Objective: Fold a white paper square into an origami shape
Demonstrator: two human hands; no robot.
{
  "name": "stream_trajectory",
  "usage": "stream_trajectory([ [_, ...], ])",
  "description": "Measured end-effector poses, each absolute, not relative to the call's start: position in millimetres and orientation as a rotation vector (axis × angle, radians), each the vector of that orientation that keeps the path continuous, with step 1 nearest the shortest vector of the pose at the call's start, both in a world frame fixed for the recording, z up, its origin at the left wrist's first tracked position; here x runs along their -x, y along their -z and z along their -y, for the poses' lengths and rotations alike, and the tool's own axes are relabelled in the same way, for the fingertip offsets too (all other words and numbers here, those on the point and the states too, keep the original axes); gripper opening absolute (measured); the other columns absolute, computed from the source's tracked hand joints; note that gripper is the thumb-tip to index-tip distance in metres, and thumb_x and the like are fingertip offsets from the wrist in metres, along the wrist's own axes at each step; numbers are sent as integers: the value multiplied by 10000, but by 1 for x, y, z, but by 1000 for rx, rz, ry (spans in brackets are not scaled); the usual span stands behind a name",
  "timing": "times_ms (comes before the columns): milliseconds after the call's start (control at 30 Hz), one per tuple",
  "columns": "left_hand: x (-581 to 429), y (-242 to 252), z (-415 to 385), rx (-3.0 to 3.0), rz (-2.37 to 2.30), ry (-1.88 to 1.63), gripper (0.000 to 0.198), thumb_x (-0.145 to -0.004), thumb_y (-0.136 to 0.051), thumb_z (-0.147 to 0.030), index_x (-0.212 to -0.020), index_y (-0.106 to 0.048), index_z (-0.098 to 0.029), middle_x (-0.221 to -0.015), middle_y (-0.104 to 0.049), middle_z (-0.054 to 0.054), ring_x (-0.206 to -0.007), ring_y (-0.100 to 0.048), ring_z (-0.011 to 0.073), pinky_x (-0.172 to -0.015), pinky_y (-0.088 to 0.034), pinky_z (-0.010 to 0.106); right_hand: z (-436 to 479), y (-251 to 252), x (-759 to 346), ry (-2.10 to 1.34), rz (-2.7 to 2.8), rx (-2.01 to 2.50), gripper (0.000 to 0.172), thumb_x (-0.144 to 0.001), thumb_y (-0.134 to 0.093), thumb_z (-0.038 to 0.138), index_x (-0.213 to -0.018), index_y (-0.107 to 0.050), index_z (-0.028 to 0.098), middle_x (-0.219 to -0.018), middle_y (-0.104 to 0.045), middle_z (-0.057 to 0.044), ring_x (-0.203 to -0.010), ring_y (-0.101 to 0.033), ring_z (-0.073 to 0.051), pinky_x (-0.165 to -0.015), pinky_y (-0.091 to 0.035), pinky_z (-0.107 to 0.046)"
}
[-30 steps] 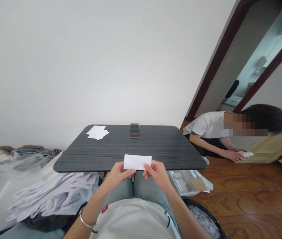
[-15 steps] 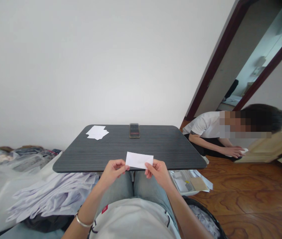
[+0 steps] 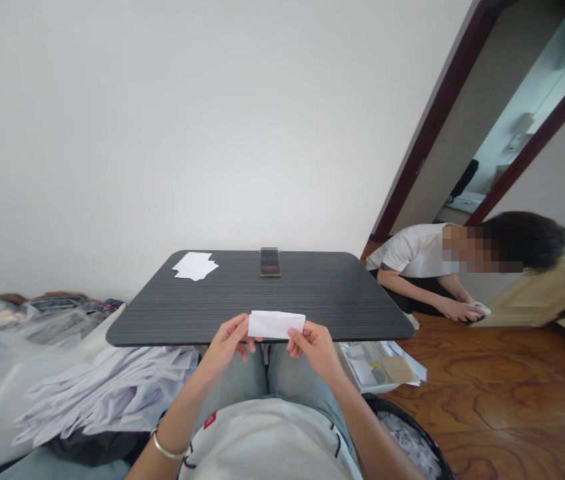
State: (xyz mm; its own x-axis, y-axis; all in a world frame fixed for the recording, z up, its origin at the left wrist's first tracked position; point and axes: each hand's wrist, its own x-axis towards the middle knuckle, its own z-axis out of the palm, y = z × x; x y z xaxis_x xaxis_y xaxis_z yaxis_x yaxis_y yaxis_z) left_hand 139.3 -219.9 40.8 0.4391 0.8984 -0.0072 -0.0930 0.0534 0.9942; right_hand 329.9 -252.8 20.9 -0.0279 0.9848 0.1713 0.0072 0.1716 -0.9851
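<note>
I am pinching a white slip [image 3: 276, 324] between both hands, left hand [image 3: 227, 345] and right hand [image 3: 314, 345], over the table [image 3: 312, 293] edge.

Matt white paper slip [image 3: 276, 324], dark matt bench [image 3: 312, 293] with fine streaked grain, glossy varnished wood floor [image 3: 502, 387], polished metal bangle [image 3: 165, 448]

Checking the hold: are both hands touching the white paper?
Touching. Head view: left hand and right hand pinch opposite ends of the white paper.
</note>
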Motion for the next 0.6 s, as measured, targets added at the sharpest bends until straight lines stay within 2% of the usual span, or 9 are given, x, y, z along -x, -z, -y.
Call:
stream_trajectory([
  [133, -139, -39, 221, -1266, -783, -867, 318, -790, -484, -434, -839, -537, -125, -666, -621, 39, -468, -522, 79, -382, -403, 158, 253, -22, -330, -1086, 1324, 1073, 317, -766, -543, 429, -617, -571, 150, -501, -582, -3, -413, -514, -92, -423, -437, -197],
  [367, -137, -44, 222, -1218, -746, -778, 289, -741, -580, -364, -901, -569, -123, -653, -636, 40, -475, -527, 85, -392, -406, 162, 252, -20, -330, -1093, 1321, 1068, 311, -761, -551, 434, -625, -567, 154, -509, -587, 0, -420, -521, -97, -425, -433, -201],
  [600, -146, -41, 224, -1314, -826, -665, 288, -673, -637, -383, -714, -624, -97, -590, -622, 37, -456, -495, 86, -377, -359, 175, 252, -19, -330, -1132, 1346, 1043, 286, -771, -548, 413, -653, -560, 153, -540, -593, 0, -442, -528, -94, -443, -431, -199],
])
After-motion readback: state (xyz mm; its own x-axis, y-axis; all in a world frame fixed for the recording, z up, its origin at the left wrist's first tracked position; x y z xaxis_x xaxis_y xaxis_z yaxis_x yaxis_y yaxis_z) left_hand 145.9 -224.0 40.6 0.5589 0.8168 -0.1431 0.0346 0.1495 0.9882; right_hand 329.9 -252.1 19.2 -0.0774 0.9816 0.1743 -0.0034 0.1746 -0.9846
